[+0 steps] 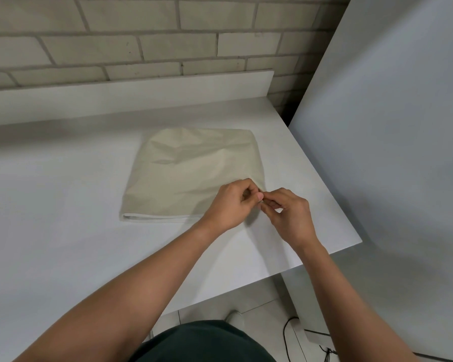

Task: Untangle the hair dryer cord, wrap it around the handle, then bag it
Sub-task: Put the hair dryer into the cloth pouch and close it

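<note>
Beige cloth bag [191,173] lies flat on the white table [63,205], bulging slightly in its middle; the hair dryer itself is not visible, so you cannot tell from here whether it sits inside. The bag's white-edged hem faces you, running along its near side.

Your left hand [226,205] is at the bag's near right corner, fingers curled, thumb and forefinger pinched on something small there. Your right hand [289,212] is just right of the same corner, fingertips pinched and meeting the left hand's. What they pinch is too small to make out: a bit of bag fabric or a small fastener.

Behind the bag, a low white ledge [128,97] against a pale brick wall [141,35]. Right of the bag, past the table edge, a grey panel [390,126]. On the floor below the table's near right corner, a black cable [285,335].
</note>
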